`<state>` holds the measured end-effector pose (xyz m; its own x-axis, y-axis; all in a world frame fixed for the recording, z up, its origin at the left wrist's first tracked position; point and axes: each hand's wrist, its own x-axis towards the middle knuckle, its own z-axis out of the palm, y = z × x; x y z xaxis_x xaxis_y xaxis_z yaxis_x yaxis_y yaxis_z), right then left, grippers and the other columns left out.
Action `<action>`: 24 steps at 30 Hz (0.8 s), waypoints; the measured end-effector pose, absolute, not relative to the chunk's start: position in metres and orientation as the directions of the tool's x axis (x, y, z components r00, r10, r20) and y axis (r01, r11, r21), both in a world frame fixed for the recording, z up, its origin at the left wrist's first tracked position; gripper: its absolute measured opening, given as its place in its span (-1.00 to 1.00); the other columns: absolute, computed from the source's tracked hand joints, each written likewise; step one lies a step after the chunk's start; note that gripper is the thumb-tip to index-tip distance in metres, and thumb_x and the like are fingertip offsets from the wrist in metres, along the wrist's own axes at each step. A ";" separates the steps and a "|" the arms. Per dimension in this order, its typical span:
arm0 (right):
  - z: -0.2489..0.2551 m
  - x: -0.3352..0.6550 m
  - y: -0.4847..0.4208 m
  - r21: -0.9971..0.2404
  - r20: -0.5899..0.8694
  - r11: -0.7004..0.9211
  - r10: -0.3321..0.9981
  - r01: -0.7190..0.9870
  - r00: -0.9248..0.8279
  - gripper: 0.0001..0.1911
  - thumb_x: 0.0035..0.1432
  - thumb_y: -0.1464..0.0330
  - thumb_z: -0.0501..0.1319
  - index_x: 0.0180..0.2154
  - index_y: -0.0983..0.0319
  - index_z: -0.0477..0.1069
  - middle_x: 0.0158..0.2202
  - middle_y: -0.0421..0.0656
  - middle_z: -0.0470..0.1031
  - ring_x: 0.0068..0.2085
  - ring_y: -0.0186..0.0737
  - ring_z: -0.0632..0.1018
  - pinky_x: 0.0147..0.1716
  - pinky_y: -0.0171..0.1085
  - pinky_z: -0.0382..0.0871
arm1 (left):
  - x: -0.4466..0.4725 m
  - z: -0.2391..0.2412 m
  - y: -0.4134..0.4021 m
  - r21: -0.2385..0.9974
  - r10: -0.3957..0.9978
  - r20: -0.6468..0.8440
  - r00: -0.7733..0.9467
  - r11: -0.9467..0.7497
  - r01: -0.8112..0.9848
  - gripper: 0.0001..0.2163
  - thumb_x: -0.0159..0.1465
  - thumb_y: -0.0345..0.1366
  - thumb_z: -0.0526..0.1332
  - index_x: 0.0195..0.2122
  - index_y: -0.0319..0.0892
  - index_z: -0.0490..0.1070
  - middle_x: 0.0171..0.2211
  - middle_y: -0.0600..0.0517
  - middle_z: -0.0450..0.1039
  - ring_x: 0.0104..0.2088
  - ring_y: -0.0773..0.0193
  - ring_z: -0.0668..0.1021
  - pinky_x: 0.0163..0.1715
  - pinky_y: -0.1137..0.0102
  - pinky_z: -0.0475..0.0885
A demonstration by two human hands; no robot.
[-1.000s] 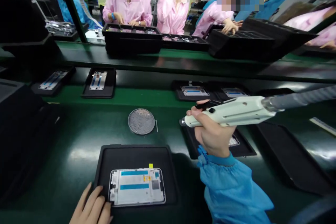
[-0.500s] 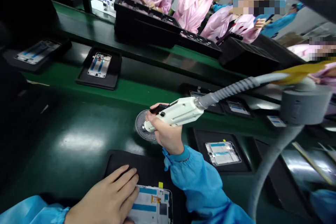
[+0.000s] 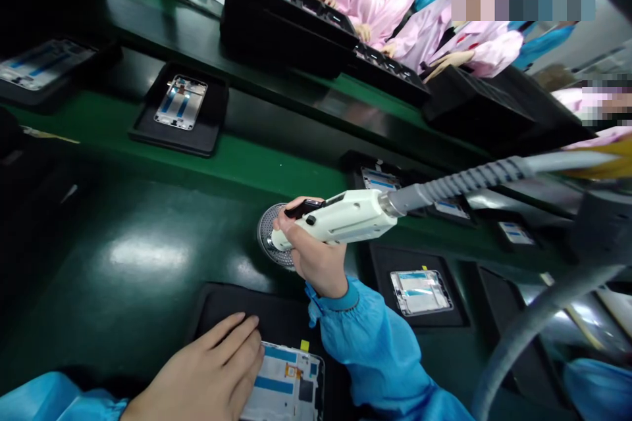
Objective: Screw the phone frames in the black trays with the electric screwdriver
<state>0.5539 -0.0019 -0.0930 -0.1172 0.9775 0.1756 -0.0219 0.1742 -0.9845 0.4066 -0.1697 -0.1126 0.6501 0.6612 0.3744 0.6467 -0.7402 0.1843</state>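
Note:
My right hand is closed around the handle of a white air gun with a black trigger lever. Its nozzle points down at a round perforated metal disc on the green bench; I cannot tell whether they touch. A ribbed grey hose runs from the gun's back end to the right. My left hand lies with fingers stretched over the left part of a phone frame with blue strips and a yellow tab. Under them is a black tray. The hand covers that side of the frame.
More phone frames lie in black trays, one at right and one at back left. Black boxes stand along the far side, with people in pink sleeves behind. A thick grey hose curves down at the right.
The view has shifted slightly. The hoses sit farther right, while the air gun stays over the disc. My left hand remains on the phone frame. Hands of people across the bench have moved.

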 end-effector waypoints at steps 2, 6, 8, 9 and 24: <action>-0.094 0.553 -0.002 -0.984 0.181 0.180 0.976 -0.015 -0.120 -0.79 0.04 0.35 0.32 -0.26 0.19 0.37 -0.42 -0.21 0.44 -0.30 -0.19 0.53 -0.25 -0.12 0.51 | 0.407 -0.111 -0.169 0.183 0.665 0.374 0.647 -0.737 0.651 -0.58 0.43 -0.02 0.10 -0.01 -0.26 0.55 -0.03 -0.07 0.59 0.04 0.08 0.54 0.21 0.19 0.23; -0.097 0.549 -0.001 -0.985 0.175 0.173 0.975 -0.026 -0.135 -0.82 0.04 0.33 0.31 -0.28 0.18 0.37 -0.42 -0.20 0.43 -0.32 -0.19 0.52 -0.28 -0.13 0.50 | 0.406 -0.109 -0.167 0.168 0.664 0.372 0.648 -0.735 0.657 -0.56 0.41 0.02 0.11 -0.01 -0.25 0.55 -0.02 -0.05 0.59 0.04 0.08 0.54 0.22 0.20 0.22; -0.093 0.549 0.000 -0.984 0.174 0.169 0.977 -0.048 -0.124 -0.80 0.03 0.35 0.33 -0.26 0.18 0.39 -0.40 -0.20 0.43 -0.33 -0.22 0.51 -0.28 -0.13 0.49 | 0.405 -0.109 -0.166 0.159 0.662 0.377 0.648 -0.736 0.659 -0.53 0.39 0.06 0.12 -0.01 -0.26 0.55 -0.03 -0.07 0.59 0.04 0.08 0.55 0.21 0.21 0.23; -0.089 0.550 -0.001 -0.983 0.179 0.173 0.977 -0.063 -0.111 -0.78 0.02 0.35 0.34 -0.25 0.18 0.41 -0.39 -0.20 0.43 -0.34 -0.23 0.50 -0.27 -0.13 0.49 | 0.405 -0.109 -0.167 0.159 0.663 0.378 0.646 -0.734 0.660 -0.51 0.38 0.08 0.13 0.00 -0.27 0.55 -0.03 -0.08 0.59 0.04 0.07 0.54 0.20 0.22 0.24; -0.043 0.606 -0.096 -0.977 0.210 0.192 0.946 -0.095 -0.245 -0.76 0.10 0.44 0.29 -0.16 0.09 0.51 -0.43 -0.21 0.35 -0.38 -0.25 0.43 -0.44 -0.18 0.40 | 0.412 -0.110 -0.176 0.308 0.778 0.255 0.573 -0.628 0.715 -0.45 0.37 0.01 0.14 0.10 -0.45 0.45 0.07 -0.30 0.49 0.16 -0.15 0.46 0.25 0.07 0.22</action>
<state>0.6055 -0.0958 -0.0434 -0.2449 0.9465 0.2103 -0.0955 0.1923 -0.9767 0.4118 -0.1756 -0.1101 0.5735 0.7785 0.2551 0.7151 -0.6276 0.3077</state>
